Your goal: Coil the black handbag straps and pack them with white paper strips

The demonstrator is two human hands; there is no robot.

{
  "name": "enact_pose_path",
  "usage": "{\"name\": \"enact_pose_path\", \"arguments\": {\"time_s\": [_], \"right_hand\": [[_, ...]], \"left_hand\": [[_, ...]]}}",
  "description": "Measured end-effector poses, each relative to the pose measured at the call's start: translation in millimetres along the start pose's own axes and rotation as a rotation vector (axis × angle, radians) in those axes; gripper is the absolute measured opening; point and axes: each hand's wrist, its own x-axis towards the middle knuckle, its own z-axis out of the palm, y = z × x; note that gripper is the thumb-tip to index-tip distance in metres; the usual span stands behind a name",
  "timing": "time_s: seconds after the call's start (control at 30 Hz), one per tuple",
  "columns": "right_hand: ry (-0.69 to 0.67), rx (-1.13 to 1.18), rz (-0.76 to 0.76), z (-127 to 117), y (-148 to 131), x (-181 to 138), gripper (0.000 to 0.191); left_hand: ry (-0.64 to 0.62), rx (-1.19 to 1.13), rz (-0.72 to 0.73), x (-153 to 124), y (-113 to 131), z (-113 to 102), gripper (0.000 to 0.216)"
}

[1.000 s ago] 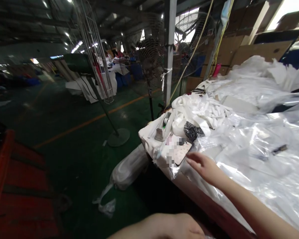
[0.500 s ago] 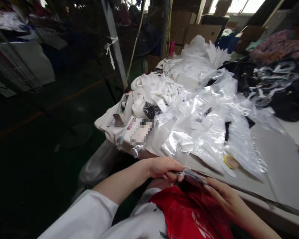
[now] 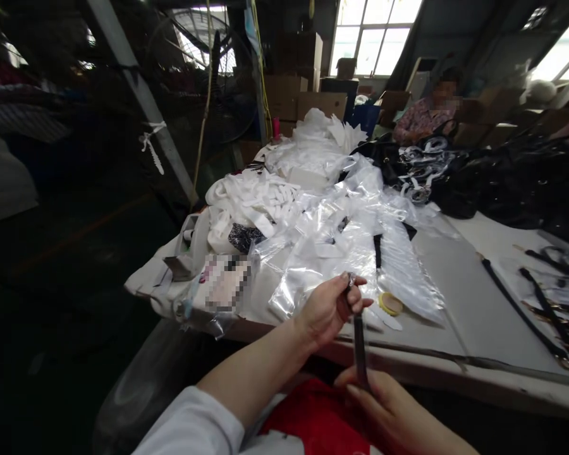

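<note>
A narrow black strap point(image 3: 359, 344) stretches between my two hands, seemingly in a clear plastic sleeve. My left hand point(image 3: 329, 309) is closed on its upper end, where a small shiny piece shows at the fingertips. Lower down, my right hand point(image 3: 382, 398) pinches the other end between thumb and fingers. Clear plastic bags point(image 3: 308, 272) lie on the table just beyond my left hand. A yellow tape roll point(image 3: 390, 304) rests to the right of that hand. Red cloth point(image 3: 313, 420) covers my lap under the strap.
White strips point(image 3: 251, 196) are heaped at the table's left, by a clear plastic box point(image 3: 194, 243). More black straps point(image 3: 521, 309) with metal ends lie at the right. Black bags point(image 3: 512, 180) are piled behind them. A person point(image 3: 422, 120) sits across the table.
My left hand has risen, and the strap is now drawn out nearly upright between both hands. My right hand has moved slightly left and down. The view has turned right and up.
</note>
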Motion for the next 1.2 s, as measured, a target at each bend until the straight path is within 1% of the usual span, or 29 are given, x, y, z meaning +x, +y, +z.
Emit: {"name": "enact_pose_path", "arguments": {"time_s": [0.07,0.1,0.17,0.2,0.23,0.3,0.33,0.37,0.43,0.47,0.5,0.57,0.6,0.63,0.67,0.7,0.73,0.77,0.8,0.83,0.87,0.9,0.93,0.97,1.0,1.03,1.1,1.17,1.2], "right_hand": [[-0.044,0.109,0.031,-3,-12,-14,0.034],[-0.027,0.173,0.053,-11,-15,-22,0.036],[0.079,0.309,0.124,-39,-16,-34,0.043],[0.153,0.347,0.167,-56,-12,-38,0.047],[0.234,0.333,0.206,-72,-7,-41,0.049],[0.420,0.111,0.194,-95,7,-43,0.045],[0.477,-0.020,0.144,-100,15,-43,0.042],[0.488,-0.113,0.075,-99,22,-41,0.043],[0.420,-0.158,-0.045,-83,35,-36,0.054],[0.381,-0.154,-0.074,-71,40,-31,0.053],[0.362,-0.159,-0.071,-57,42,-25,0.050],[0.345,-0.188,-0.011,-31,41,-13,0.040],[0.302,-0.187,0.016,-20,36,-9,0.038],[0.219,-0.162,0.026,-12,30,-7,0.038],[0.114,-0.123,0.025,-6,22,-8,0.039],[0.003,-0.082,0.018,-4,15,-13,0.038],[-0.086,-0.046,0.015,-5,8,-21,0.037],[-0.137,-0.013,0.026,-10,3,-32,0.036],[-0.147,0.025,0.051,-19,0,-44,0.036],[-0.114,0.072,0.082,-31,0,-55,0.038],[-0.042,0.127,0.119,-45,2,-65,0.041],[0.059,0.183,0.151,-60,6,-72,0.045],[0.159,0.215,0.177,-75,11,-75,0.048],[0.245,0.204,0.196,-87,17,-75,0.048],[0.305,0.149,0.192,-96,23,-72,0.045],[0.331,0.085,0.179,-101,28,-67,0.042],[0.295,-0.009,0.122,-98,36,-54,0.039],[0.195,-0.012,0.060,-80,41,-43,0.049],[0.148,-0.005,0.032,-69,44,-39,0.055]], "left_hand": [[0.048,0.407,0.237,2,-21,7,0.033],[0.020,0.647,0.311,0,-30,8,0.035],[-0.147,1.064,0.354,-7,-42,7,0.036],[-0.244,1.194,0.337,-11,-45,6,0.037],[-0.325,1.258,0.300,-15,-46,5,0.039],[-0.428,1.214,0.176,-23,-44,6,0.047],[-0.450,1.120,0.093,-25,-42,6,0.052],[-0.465,0.989,-0.005,-26,-40,7,0.056],[-0.453,0.667,-0.221,-27,-36,10,0.060],[-0.419,0.501,-0.318,-26,-34,12,0.060],[-0.376,0.344,-0.392,-25,-32,14,0.058],[-0.303,0.081,-0.450,-22,-25,19,0.055],[-0.275,-0.005,-0.428,-20,-22,21,0.053],[-0.247,-0.052,-0.364,-18,-18,23,0.051],[-0.204,-0.047,-0.257,-16,-16,24,0.049],[-0.144,0.026,-0.113,-14,-16,23,0.046],[-0.069,0.176,0.053,-13,-17,21,0.043],[-0.007,0.389,0.216,-12,-20,17,0.041],[0.015,0.638,0.354,-12,-25,12,0.041],[-0.019,0.888,0.442,-13,-31,7,0.042],[-0.101,1.104,0.472,-16,-36,2,0.042],[-0.206,1.253,0.450,-19,-41,-2,0.043],[-0.305,1.322,0.391,-22,-44,-4,0.045],[-0.373,1.317,0.302,-26,-45,-5,0.048],[-0.392,1.250,0.193,-30,-44,-4,0.052],[-0.381,1.137,0.065,-33,-42,-1,0.056],[-0.363,0.815,-0.215,-36,-34,5,0.063],[-0.365,0.481,-0.460,-34,-27,7,0.065],[-0.362,0.332,-0.549,-32,-23,7,0.065]]}}
